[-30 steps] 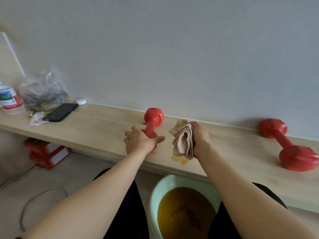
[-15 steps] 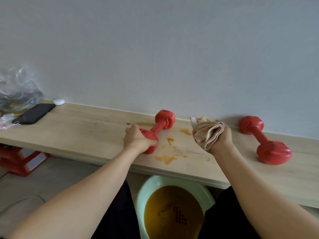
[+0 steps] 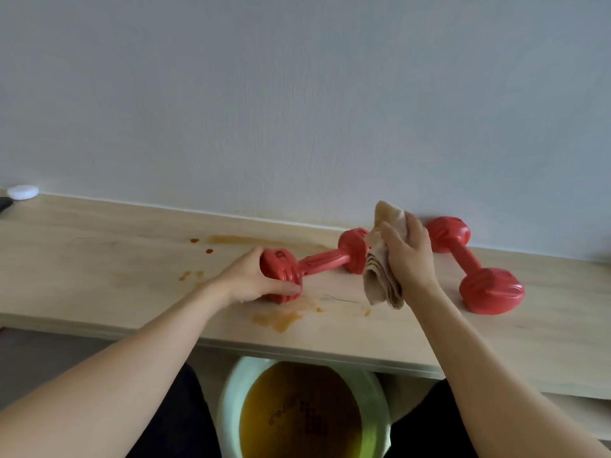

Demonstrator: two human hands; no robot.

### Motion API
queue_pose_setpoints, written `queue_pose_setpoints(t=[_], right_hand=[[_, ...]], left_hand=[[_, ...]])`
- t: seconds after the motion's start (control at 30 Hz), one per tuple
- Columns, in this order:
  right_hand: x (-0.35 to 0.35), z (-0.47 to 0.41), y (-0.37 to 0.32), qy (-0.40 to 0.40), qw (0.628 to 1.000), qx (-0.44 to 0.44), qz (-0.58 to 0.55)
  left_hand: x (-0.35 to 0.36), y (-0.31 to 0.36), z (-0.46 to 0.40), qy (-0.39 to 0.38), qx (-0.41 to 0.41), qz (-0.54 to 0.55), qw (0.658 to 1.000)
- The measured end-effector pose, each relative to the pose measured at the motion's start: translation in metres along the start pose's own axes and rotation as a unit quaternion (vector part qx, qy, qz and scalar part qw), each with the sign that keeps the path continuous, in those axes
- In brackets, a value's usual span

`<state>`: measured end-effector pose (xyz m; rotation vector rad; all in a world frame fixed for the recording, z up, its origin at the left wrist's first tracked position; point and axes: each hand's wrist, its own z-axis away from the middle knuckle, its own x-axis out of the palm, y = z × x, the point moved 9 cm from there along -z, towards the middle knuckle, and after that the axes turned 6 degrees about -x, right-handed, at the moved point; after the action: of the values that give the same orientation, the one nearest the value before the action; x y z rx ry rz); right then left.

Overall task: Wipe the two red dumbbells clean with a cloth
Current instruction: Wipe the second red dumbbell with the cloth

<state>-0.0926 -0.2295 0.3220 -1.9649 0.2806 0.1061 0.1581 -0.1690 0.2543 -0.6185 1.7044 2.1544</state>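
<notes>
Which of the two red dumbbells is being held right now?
The left dumbbell: the left hand grips its near end. The right dumbbell lies untouched beside the wall.

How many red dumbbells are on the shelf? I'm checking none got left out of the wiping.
2. One dumbbell lies mid-shelf, its near end gripped by the left hand; the other dumbbell lies to its right, partly behind the right hand holding the cloth.
</notes>
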Motion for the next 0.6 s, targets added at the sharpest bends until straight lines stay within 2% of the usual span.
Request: queue_pose_setpoints(t=[0.1,0.23,0.33,0.53,0.6], right_hand=[[0.023,0.01,-0.028,-0.043,0.971,-0.161,0.173],[0.07,0.032,-0.032,-0.131,0.913,-0.249,0.296],[0.082,0.037,-0.025,-0.158,0.894,-0.258,0.329],[0.063,0.025,-0.026,-0.091,0.925,-0.197,0.311],[0.068,0.034,-0.038,-0.095,0.914,-0.242,0.312]], left_hand=[[-0.003,-0.001,-0.005,0.024,0.011,-0.011,1.0],[-0.004,0.006,-0.005,0.05,0.048,-0.053,0.996],[-0.005,0.014,0.0,0.061,0.098,-0.087,0.989],[-0.006,0.018,0.007,0.078,0.144,-0.126,0.978],[-0.006,0.018,0.008,0.083,0.147,-0.127,0.977]])
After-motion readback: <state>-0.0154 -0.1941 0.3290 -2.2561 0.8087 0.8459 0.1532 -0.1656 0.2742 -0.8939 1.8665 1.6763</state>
